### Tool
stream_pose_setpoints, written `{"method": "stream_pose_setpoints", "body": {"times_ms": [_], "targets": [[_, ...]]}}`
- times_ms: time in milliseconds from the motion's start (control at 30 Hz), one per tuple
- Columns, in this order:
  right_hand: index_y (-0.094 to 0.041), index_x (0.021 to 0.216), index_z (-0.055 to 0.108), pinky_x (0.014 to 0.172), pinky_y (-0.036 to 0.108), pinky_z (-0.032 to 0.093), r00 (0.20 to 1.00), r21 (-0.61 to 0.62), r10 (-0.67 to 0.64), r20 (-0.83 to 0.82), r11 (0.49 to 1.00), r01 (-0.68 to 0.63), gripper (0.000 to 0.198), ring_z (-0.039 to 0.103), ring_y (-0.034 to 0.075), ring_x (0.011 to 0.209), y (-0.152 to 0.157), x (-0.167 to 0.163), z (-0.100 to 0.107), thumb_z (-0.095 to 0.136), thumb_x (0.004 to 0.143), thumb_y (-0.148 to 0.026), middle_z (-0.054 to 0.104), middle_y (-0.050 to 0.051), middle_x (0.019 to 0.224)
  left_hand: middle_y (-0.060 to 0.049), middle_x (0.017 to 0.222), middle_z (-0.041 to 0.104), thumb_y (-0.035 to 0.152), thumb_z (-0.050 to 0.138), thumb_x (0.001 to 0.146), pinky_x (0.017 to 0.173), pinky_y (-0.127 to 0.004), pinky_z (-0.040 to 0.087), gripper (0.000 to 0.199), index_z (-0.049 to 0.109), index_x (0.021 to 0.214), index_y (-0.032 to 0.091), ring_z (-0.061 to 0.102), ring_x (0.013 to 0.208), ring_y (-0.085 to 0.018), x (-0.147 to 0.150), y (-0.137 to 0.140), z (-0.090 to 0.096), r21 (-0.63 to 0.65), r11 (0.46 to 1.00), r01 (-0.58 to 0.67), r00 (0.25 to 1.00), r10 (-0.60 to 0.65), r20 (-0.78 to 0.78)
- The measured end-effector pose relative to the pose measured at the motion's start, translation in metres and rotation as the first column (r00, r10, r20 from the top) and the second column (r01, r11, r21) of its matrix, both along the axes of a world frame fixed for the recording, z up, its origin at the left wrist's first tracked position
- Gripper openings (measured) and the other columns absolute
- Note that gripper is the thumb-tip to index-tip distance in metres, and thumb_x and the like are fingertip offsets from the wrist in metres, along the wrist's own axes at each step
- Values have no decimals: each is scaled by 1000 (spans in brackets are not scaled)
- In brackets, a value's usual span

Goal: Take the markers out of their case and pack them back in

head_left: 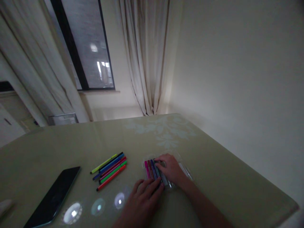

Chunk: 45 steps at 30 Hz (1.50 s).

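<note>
Several felt-tip pens, pink, dark red, blue and dark green, lie side by side in a clear plastic case. My right hand is over the case, thumb and index finger closed around the top end of the dark green felt-tip pen. My left hand rests at the lower ends of the row, its fingers stretched and slightly apart, touching the pens. Part of the case is hidden under my right hand and wrist. To the left, a loose group of felt-tip pens lies on the table, in yellow, black, blue, red, green and orange-red.
A black phone lies on the table at the left. Lamp reflections shine on the glossy tabletop near it. At the left edge is a blurred pale shape. A wall borders the table's right side; curtains hang behind.
</note>
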State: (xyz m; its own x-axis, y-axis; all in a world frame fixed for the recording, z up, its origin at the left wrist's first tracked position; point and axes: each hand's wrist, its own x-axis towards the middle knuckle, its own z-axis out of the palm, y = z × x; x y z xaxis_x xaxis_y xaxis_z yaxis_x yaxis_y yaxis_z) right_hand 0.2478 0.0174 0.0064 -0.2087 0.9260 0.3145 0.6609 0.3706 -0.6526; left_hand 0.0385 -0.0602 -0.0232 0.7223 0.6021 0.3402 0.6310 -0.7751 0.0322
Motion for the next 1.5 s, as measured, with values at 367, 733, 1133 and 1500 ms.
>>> {"method": "stream_pose_setpoints", "body": {"times_ms": [367, 733, 1133, 1500], "targets": [[-26, 99, 82, 97, 44, 45, 996, -1, 64, -55, 998, -64, 18, 68, 27, 102, 1, 8, 0, 76, 82, -29, 79, 7, 104, 0, 148, 61, 20, 61, 95, 106, -41, 46, 57, 48, 149, 34, 59, 127, -24, -9, 8, 7, -109, 992, -63, 993, 73, 89], [-22, 96, 79, 91, 40, 47, 994, 45, -28, -102, 998, 33, 19, 66, 24, 94, 0, 2, 7, 65, 93, -34, 76, 7, 95, -13, 120, 69, 21, 40, 99, 97, -46, 46, 31, 69, 110, 18, 60, 112, -31, -79, 30, 33, -182, 741, -646, 751, 660, 24], [-23, 102, 80, 81, 33, 56, 843, -203, 164, -511, 931, -304, 28, 73, 23, 90, -24, -32, 22, 76, 86, -46, 79, 6, 97, -4, 87, 72, 57, 56, 96, 65, -29, 52, 38, 68, 98, 21, 67, 76, -21, -23, 18, 37, -747, 657, 103, 555, 585, 592], [-19, 97, 74, 79, 36, 57, 613, -285, -149, -776, 950, -130, 38, 73, 23, 82, -10, -21, 20, 85, 74, -47, 77, 4, 82, -9, 106, 77, 52, 64, 93, 78, -32, 55, 39, 74, 111, 19, 72, 91, -24, -20, 14, 36, -781, 565, 265, 559, 570, 602]]}}
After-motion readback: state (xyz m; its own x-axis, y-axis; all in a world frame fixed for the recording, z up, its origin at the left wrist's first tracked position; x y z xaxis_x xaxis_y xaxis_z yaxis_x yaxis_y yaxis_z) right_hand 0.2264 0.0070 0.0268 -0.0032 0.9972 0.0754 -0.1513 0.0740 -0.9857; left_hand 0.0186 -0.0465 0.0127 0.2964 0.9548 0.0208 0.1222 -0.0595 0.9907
